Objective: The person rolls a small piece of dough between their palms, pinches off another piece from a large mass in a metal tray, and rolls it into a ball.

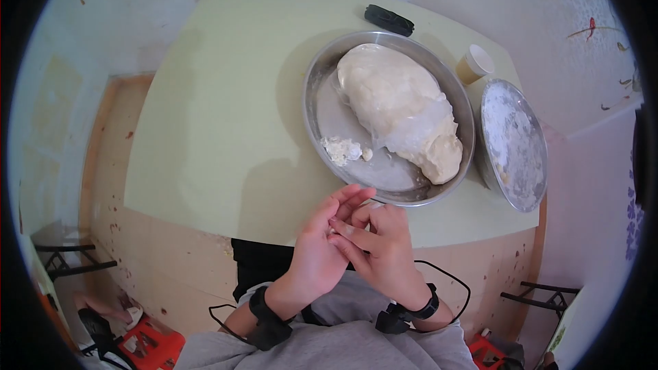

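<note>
My left hand (319, 250) is cupped, palm turned toward the right hand, with its fingers stretched out toward the basin. Against its palm press the fingertips of my right hand (384, 247), thumb and fingers pinched together. A tiny whitish bit shows between them, too small to name. Just beyond both hands stands a round metal basin (321, 51). A large pale lump of dough (391, 85) lies in it, partly wrapped in clear plastic film (404, 127). Crumbly white dough scraps (340, 150) sit near the basin's front left wall.
A metal bowl dusted with white flour (510, 140) leans at the table's right edge. Behind it is a paper cup (474, 64), and a black case (389, 20) lies past the basin. Red stools (152, 344) and a person's foot (133, 316) are low at left.
</note>
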The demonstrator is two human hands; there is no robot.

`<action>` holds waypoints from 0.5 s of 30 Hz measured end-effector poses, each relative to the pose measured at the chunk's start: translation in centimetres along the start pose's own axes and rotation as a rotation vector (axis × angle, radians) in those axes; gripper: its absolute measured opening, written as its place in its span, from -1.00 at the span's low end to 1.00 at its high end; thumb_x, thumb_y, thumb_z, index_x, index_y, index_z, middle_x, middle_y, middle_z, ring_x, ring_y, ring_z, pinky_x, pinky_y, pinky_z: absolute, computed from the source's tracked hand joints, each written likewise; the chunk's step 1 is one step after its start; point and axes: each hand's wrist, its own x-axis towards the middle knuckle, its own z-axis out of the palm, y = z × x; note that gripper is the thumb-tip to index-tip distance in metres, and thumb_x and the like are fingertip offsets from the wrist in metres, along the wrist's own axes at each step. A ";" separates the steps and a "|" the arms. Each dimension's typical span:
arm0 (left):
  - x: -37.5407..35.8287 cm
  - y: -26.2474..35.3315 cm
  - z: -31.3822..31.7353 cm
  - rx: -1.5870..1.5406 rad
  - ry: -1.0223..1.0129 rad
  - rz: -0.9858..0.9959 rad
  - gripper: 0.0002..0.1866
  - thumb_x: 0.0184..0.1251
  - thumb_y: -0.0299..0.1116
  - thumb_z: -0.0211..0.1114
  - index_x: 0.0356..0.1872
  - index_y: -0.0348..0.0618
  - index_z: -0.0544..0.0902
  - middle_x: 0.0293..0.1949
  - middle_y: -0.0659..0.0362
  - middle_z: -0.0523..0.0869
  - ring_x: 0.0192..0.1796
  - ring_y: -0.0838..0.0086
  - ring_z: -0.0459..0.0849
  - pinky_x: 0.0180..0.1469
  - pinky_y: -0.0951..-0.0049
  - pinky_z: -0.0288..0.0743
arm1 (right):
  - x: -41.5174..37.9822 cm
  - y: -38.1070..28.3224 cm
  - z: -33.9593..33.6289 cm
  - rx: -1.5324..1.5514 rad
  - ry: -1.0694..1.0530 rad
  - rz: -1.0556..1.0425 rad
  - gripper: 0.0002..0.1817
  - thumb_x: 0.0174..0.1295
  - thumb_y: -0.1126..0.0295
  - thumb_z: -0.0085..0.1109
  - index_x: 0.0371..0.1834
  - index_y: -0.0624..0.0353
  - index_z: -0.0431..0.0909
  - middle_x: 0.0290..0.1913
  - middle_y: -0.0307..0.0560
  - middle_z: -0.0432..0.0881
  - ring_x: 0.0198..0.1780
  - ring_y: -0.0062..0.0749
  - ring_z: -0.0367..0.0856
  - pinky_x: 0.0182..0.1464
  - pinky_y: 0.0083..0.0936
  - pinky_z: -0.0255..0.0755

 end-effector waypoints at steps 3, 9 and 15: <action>-0.3 -0.1 0.0 -0.024 -0.085 -0.006 -0.56 0.46 -0.20 -0.18 0.24 -0.19 0.32 0.25 0.07 0.41 0.26 0.34 0.39 0.30 0.34 0.24 | -0.4 0.0 0.2 0.029 0.038 -0.010 -0.76 -0.06 0.40 0.35 -0.26 0.09 0.67 -0.41 -0.27 0.41 -0.32 -0.34 0.39 -0.20 -0.37 0.21; -0.1 0.6 0.0 0.055 0.043 0.069 -0.59 0.51 -0.23 -0.13 0.27 -0.18 0.30 0.29 0.08 0.37 0.32 0.36 0.33 0.35 0.37 0.20 | -0.1 -1.3 -0.1 0.007 -0.048 -0.008 -0.72 -0.03 0.41 0.34 -0.18 0.11 0.65 -0.29 -0.21 0.42 -0.31 -0.31 0.37 -0.18 -0.36 0.18; 0.3 1.2 0.4 -0.003 0.017 0.144 -0.63 0.52 -0.23 -0.11 0.21 -0.21 0.30 0.23 0.00 0.42 0.30 0.38 0.39 0.30 0.43 0.34 | -0.1 -0.9 -0.4 0.290 -0.042 0.031 -0.64 0.03 0.48 0.30 -0.03 0.17 0.60 -0.15 -0.11 0.43 -0.29 -0.34 0.38 -0.21 -0.44 0.26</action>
